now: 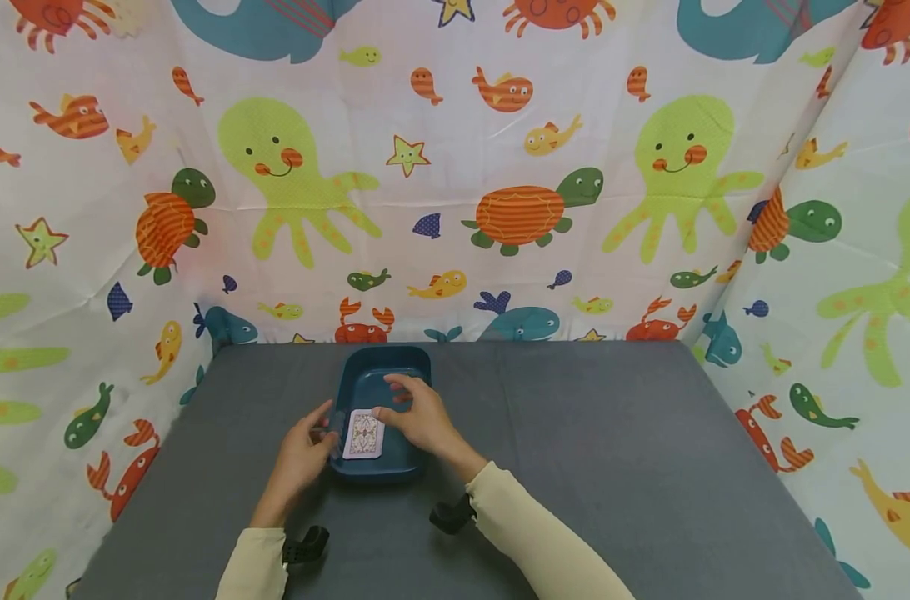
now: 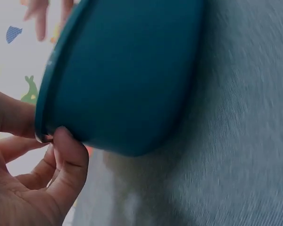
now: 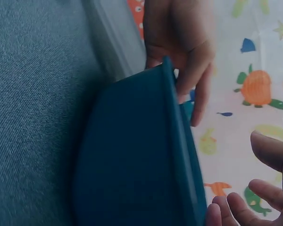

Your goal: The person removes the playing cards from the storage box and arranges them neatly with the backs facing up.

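Observation:
A deep blue tray [image 1: 377, 477] with rounded corners stands on the grey table. Inside it, near the front left, lies a playing card or small stack [image 1: 364, 435] with an ornate patterned back facing up. My left hand [image 1: 301, 454] is at the tray's left side; in the left wrist view its thumb [image 2: 70, 155] and fingers pinch around the rim. A faint translucent patch [image 1: 338, 432] shows beside those fingertips. Over the right part of the tray hovers my right hand [image 1: 425, 419], fingers spread and loosely bent, its thumb tip overlapping the cards' edge in the head view.
Grey cloth covers the table [image 1: 575, 467], which stretches out to the right of the tray. A white curtain [image 1: 440, 167] printed with sea animals hangs behind and along both sides. Black wrist cameras [image 1: 306, 546] sit under both forearms.

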The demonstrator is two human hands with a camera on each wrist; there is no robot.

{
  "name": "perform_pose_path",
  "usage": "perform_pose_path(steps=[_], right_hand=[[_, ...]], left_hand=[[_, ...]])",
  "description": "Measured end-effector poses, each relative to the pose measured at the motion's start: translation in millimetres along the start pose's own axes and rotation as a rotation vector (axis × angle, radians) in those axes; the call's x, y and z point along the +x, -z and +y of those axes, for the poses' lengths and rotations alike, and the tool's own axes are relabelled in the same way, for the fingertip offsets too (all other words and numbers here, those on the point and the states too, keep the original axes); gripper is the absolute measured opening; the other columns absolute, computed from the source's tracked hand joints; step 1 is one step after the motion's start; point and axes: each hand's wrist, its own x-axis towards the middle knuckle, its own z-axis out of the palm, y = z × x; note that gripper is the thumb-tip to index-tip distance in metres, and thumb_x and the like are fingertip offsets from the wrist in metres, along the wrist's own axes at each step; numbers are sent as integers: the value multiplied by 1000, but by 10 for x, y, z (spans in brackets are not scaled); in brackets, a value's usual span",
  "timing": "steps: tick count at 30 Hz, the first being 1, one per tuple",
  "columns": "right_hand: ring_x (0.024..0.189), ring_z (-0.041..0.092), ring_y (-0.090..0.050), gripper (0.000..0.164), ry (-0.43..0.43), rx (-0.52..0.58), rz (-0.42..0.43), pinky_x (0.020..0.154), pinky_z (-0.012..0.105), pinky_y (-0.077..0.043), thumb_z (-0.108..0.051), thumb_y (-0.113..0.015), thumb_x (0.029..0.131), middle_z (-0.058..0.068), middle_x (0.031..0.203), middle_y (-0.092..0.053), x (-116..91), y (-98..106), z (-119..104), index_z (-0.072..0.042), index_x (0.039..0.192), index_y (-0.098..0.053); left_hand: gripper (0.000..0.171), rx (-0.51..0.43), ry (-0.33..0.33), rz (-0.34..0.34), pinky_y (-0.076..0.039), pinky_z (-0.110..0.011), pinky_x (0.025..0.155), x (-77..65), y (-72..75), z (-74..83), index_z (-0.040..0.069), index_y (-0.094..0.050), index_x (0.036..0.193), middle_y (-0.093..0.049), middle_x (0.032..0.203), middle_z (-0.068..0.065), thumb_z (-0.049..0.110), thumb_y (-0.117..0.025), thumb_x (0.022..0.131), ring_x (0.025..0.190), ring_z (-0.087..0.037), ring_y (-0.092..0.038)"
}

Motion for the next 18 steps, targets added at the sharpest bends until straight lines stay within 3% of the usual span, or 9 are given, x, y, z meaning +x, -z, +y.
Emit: perform_pose_path(steps=[6, 12, 18], right_hand=[[112, 27, -63, 56, -52, -59, -15, 88, 39, -56, -29, -76, 86, 11, 128, -60, 82, -153, 37, -19, 138, -55], [109, 31, -62, 58, -70, -81, -37, 83, 40, -56, -23, -79, 84, 14, 124, -61, 173, -284, 19, -15, 137, -56], [100, 23, -60, 59, -153, -93, -65, 82, 38, -55, -23, -83, 79, 13, 125, -62, 246, -378, 87, -19, 134, -60]], left_hand=[[55, -179, 107, -20, -47, -23, 59, -1, 12, -30, 11, -45, 147, -49, 129, -16, 8, -60, 94, 87, -16, -54], [53, -246, 174, -16, -50, -24, 67, -28, 39, 9, 15, -47, 146, -48, 135, -15, 11, -60, 95, 98, -17, -57], [52, -277, 187, -25, -50, -25, 67, -13, 23, -20, 17, -48, 146, -47, 138, -15, 13, -60, 96, 95, -14, -57]])
